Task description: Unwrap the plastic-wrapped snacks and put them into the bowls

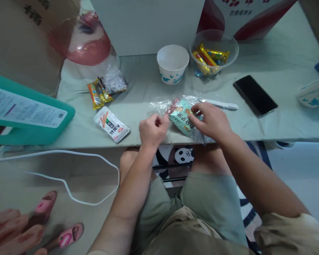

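A mint-green snack packet with a reddish end lies at the table's front edge, between my two hands. My left hand is closed, its thumb and curled forefinger pinching the packet's left end. The fingers of my right hand are closed on its right side. Crumpled clear plastic lies around and behind the packet. Just beyond my right hand is a slim white-handled tool, its kind unclear. To the left rests a white snack packet with a picture of orange-brown sticks.
Behind stand a paper cup and a clear bowl holding gold-wrapped snacks. A phone lies right, near another patterned cup. Gold packets and a green jug are left. Someone's pink slippers show below, beside a white cable.
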`<state>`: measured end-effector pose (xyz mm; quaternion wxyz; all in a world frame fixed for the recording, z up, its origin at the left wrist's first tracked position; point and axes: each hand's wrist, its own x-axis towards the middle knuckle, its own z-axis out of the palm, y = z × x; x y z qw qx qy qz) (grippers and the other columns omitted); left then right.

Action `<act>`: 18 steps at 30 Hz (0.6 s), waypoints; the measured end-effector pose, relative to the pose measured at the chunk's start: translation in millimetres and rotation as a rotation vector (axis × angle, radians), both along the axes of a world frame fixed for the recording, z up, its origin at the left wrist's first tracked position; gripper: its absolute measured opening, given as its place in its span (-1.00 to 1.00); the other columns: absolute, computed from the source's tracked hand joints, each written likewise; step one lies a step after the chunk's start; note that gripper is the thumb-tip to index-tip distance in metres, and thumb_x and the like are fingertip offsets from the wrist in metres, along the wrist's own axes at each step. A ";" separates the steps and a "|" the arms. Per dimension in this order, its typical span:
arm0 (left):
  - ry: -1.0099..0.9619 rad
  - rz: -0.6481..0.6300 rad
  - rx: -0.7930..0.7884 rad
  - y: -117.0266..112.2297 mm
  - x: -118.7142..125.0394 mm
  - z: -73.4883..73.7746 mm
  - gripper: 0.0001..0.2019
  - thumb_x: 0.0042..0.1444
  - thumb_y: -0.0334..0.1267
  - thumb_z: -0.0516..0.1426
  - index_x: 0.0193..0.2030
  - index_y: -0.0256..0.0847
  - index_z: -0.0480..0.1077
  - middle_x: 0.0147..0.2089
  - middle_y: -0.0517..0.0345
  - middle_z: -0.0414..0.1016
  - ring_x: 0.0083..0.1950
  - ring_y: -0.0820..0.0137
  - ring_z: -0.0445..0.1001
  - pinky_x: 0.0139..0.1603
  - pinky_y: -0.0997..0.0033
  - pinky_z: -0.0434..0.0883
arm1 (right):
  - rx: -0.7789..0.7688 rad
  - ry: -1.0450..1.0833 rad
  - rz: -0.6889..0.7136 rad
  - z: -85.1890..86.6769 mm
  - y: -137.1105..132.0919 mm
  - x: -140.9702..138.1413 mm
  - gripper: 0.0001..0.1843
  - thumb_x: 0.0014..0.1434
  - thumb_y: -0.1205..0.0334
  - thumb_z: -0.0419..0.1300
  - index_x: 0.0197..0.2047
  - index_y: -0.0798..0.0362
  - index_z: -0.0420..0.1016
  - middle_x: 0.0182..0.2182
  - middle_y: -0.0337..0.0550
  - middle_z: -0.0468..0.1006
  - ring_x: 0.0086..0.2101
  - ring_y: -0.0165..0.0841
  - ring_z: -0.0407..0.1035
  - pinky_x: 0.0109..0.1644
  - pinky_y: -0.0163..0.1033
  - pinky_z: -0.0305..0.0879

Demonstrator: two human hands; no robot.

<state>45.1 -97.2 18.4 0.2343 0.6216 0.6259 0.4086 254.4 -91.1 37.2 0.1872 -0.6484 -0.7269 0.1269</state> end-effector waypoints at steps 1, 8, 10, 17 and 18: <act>0.021 -0.036 -0.062 -2.8 4.7 0.9 -0.58 0.18 0.01 0.19 -0.59 -0.12 0.23 -0.63 0.27 0.23 -0.54 0.43 0.17 -0.40 0.34 0.09 | 0.013 0.025 -0.005 -2.7 0.5 -0.8 -0.80 0.23 0.04 0.19 -0.26 -0.02 0.49 -0.21 0.00 0.58 -0.19 -0.12 0.45 -0.16 -0.08 0.30; -0.203 -0.126 -0.111 -0.3 10.0 -9.2 -0.76 0.21 -0.11 0.19 -0.43 -0.14 0.36 -0.47 0.24 0.43 -0.41 0.43 0.37 -0.28 0.39 0.27 | -0.147 0.251 -0.008 -7.6 8.5 -11.2 -0.55 -0.01 0.03 0.36 -0.11 -0.03 0.34 -0.19 -0.06 0.57 -0.22 -0.12 0.47 -0.12 -0.02 0.35; -0.412 -0.162 -0.115 2.6 10.1 -11.9 -0.79 0.22 -0.13 0.19 -0.40 -0.14 0.36 -0.44 0.26 0.41 -0.39 0.45 0.39 -0.27 0.42 0.32 | -0.202 0.356 -0.031 -6.0 9.2 -14.1 -0.33 -0.09 0.04 0.41 0.05 -0.02 0.28 -0.15 -0.06 0.58 -0.21 -0.11 0.49 -0.09 0.01 0.38; -1.221 -0.049 -0.384 13.5 16.7 -6.4 -0.81 0.04 -0.15 0.22 -0.34 -0.11 0.28 -0.33 0.21 0.53 -0.34 0.42 0.52 -0.30 0.43 0.47 | -0.252 1.035 -0.151 -9.9 2.8 -28.9 -0.27 -0.03 -0.17 0.39 0.08 -0.10 0.17 -0.07 -0.09 0.58 -0.11 -0.16 0.52 0.01 0.04 0.50; -1.263 -0.028 -0.394 15.4 16.0 -5.4 -0.80 0.01 -0.15 0.21 -0.34 -0.11 0.27 -0.32 0.19 0.55 -0.32 0.39 0.55 -0.28 0.40 0.50 | -0.286 1.146 -0.164 -12.3 2.2 -31.6 -0.27 -0.04 -0.23 0.39 0.06 -0.12 0.18 -0.08 -0.11 0.58 -0.13 -0.17 0.53 -0.02 0.03 0.52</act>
